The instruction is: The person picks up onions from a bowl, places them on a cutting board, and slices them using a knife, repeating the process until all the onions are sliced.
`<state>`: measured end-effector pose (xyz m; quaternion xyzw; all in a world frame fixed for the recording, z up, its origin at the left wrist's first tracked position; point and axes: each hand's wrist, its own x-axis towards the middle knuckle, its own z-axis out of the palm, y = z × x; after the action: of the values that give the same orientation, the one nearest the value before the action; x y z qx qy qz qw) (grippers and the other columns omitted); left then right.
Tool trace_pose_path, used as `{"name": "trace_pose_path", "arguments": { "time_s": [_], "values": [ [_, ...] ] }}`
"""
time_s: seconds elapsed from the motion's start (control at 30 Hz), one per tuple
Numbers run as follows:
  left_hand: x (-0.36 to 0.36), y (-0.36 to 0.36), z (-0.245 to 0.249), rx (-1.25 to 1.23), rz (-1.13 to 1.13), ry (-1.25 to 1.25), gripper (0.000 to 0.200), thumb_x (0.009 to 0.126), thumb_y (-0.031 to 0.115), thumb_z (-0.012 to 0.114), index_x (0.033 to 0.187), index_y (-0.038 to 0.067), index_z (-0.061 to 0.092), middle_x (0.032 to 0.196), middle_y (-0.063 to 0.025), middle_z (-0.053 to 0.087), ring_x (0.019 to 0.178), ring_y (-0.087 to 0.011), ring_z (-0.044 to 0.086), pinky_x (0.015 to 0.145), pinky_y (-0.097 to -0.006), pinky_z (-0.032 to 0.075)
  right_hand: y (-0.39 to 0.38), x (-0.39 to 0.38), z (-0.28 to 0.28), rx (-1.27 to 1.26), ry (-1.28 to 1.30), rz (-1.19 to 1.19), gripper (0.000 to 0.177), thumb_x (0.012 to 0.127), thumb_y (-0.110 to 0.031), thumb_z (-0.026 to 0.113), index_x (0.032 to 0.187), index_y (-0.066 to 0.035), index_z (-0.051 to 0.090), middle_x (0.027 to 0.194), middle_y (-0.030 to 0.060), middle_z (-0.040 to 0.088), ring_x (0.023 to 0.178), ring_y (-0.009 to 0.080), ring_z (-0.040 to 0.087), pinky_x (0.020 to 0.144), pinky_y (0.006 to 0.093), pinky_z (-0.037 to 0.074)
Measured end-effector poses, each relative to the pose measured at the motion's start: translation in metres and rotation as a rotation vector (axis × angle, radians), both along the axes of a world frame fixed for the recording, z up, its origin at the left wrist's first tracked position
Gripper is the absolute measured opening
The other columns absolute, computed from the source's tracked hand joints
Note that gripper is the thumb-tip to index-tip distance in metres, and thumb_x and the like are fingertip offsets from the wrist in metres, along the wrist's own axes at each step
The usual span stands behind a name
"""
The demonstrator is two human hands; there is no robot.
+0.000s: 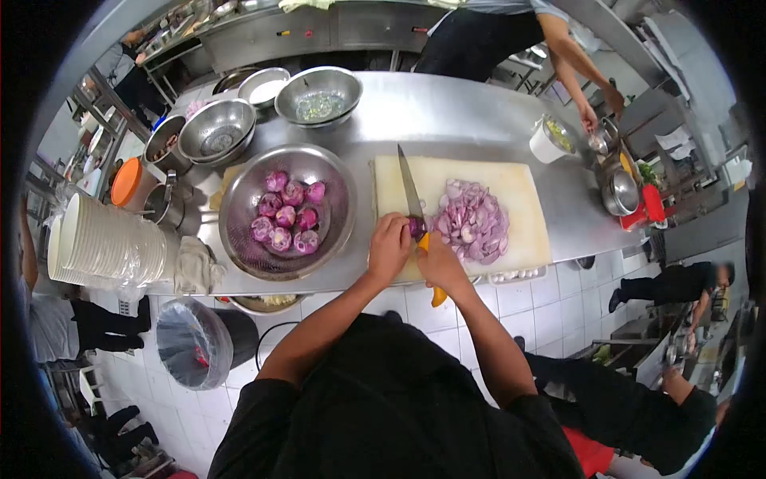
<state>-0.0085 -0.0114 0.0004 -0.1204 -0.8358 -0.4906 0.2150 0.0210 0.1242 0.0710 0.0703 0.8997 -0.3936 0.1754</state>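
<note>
My right hand (439, 260) is closed around the yellow handle of a kitchen knife (409, 180), its blade pointing toward the far side of the cutting board (523, 211). Against the blade, my left hand (390, 247) grips a red onion (416, 227), partly hidden by the fingers. Sliced red onion (472, 222) lies in a heap on the board, just right of the knife. To the left of the board, a perforated steel colander (335, 199) holds several whole peeled red onions (286, 215).
Steel bowls (319, 94) stand at the back left. Stacked white containers (104, 239) and a cloth (195, 266) occupy the left end. A lined bin (191, 339) is below. Across the counter, another person's hand (588, 117) is near a white tub (550, 142) and small bowls.
</note>
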Motion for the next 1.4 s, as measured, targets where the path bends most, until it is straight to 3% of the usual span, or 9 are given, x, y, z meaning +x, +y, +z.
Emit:
{"name": "trace_pose_path", "arguments": {
  "time_s": [0.2, 0.4, 0.6, 0.8, 0.9, 1.13, 1.23, 1.3, 1.4],
  "values": [
    [-0.017, -0.004, 0.006, -0.245, -0.241, 0.115, 0.025, 0.084, 0.004, 0.064, 0.108, 0.002, 0.072, 0.109, -0.0148, 0.066, 0.110, -0.0329, 0.058, 0.099, -0.0431, 0.046, 0.015, 0.008, 0.010, -0.025, -0.008, -0.054, 0.031, 0.095, -0.019, 0.055, 0.111, 0.005, 0.044, 0.081, 0.0320, 0.067, 0.065, 0.0455, 0.068, 0.062, 0.0528, 0.055],
    [-0.034, -0.017, 0.033, -0.443, -0.211, -0.262, 0.018, 0.085, 0.014, 0.063, 0.087, 0.003, 0.078, 0.100, -0.0198, 0.072, 0.098, -0.0380, 0.065, 0.087, -0.0476, 0.052, 0.038, 0.014, -0.023, 0.159, 0.309, 0.028, 0.034, 0.096, -0.021, 0.057, 0.113, 0.005, 0.045, 0.085, 0.0350, 0.066, 0.071, 0.0504, 0.067, 0.072, 0.0567, 0.053],
    [-0.016, -0.012, 0.034, -0.190, -0.012, -0.380, 0.021, 0.084, 0.018, 0.064, 0.080, 0.001, 0.077, 0.075, -0.0212, 0.070, 0.073, -0.0418, 0.068, 0.076, -0.0487, 0.056, 0.014, 0.020, 0.018, 0.006, 0.061, 0.015, 0.031, 0.096, -0.018, 0.056, 0.113, 0.005, 0.045, 0.082, 0.0325, 0.066, 0.064, 0.0459, 0.068, 0.063, 0.0535, 0.054],
    [-0.008, -0.013, 0.029, 0.033, 0.024, -0.496, 0.023, 0.084, 0.021, 0.068, 0.093, 0.003, 0.079, 0.076, -0.0179, 0.073, 0.069, -0.0302, 0.073, 0.067, -0.0378, 0.057, -0.002, 0.017, 0.054, 0.015, -0.072, 0.049, 0.028, 0.096, -0.014, 0.053, 0.109, 0.010, 0.045, 0.069, 0.0238, 0.066, 0.049, 0.0318, 0.066, 0.047, 0.0436, 0.053],
    [-0.008, -0.013, 0.027, 0.088, 0.022, -0.516, 0.022, 0.084, 0.021, 0.069, 0.092, 0.003, 0.079, 0.075, -0.0173, 0.073, 0.065, -0.0265, 0.073, 0.065, -0.0367, 0.056, -0.003, 0.015, 0.066, 0.007, -0.103, 0.067, 0.029, 0.096, -0.014, 0.053, 0.111, 0.010, 0.045, 0.070, 0.0245, 0.066, 0.050, 0.0325, 0.067, 0.048, 0.0441, 0.054],
    [-0.005, -0.013, 0.018, 0.154, 0.021, -0.418, 0.023, 0.085, 0.022, 0.069, 0.094, 0.002, 0.078, 0.075, -0.0165, 0.074, 0.065, -0.0243, 0.073, 0.065, -0.0352, 0.056, 0.006, 0.005, -0.032, 0.171, 0.194, 0.110, 0.031, 0.097, -0.017, 0.053, 0.116, 0.006, 0.043, 0.076, 0.0239, 0.066, 0.049, 0.0343, 0.065, 0.047, 0.0445, 0.055],
    [-0.008, -0.016, 0.018, 0.130, 0.013, -0.424, 0.022, 0.084, 0.020, 0.069, 0.093, 0.002, 0.078, 0.076, -0.0172, 0.073, 0.066, -0.0266, 0.073, 0.067, -0.0358, 0.057, 0.014, -0.001, -0.014, 0.175, 0.182, 0.149, 0.030, 0.096, -0.016, 0.053, 0.115, 0.005, 0.041, 0.077, 0.0253, 0.066, 0.050, 0.0350, 0.066, 0.049, 0.0460, 0.055],
    [-0.007, -0.015, 0.018, 0.118, 0.017, -0.414, 0.019, 0.082, 0.017, 0.068, 0.090, 0.003, 0.079, 0.074, -0.0190, 0.072, 0.065, -0.0306, 0.072, 0.068, -0.0376, 0.057, -0.002, 0.004, 0.053, 0.069, -0.062, 0.085, 0.030, 0.096, -0.016, 0.053, 0.114, 0.005, 0.041, 0.078, 0.0265, 0.067, 0.052, 0.0349, 0.067, 0.050, 0.0467, 0.055],
    [-0.007, -0.014, 0.018, 0.223, 0.012, -0.441, 0.019, 0.082, 0.017, 0.068, 0.090, 0.003, 0.078, 0.074, -0.0186, 0.072, 0.065, -0.0299, 0.072, 0.069, -0.0375, 0.057, -0.002, 0.000, -0.011, 0.171, 0.079, 0.101, 0.031, 0.096, -0.015, 0.053, 0.115, 0.006, 0.041, 0.080, 0.0284, 0.067, 0.055, 0.0368, 0.068, 0.054, 0.0480, 0.056]
  ]
}}
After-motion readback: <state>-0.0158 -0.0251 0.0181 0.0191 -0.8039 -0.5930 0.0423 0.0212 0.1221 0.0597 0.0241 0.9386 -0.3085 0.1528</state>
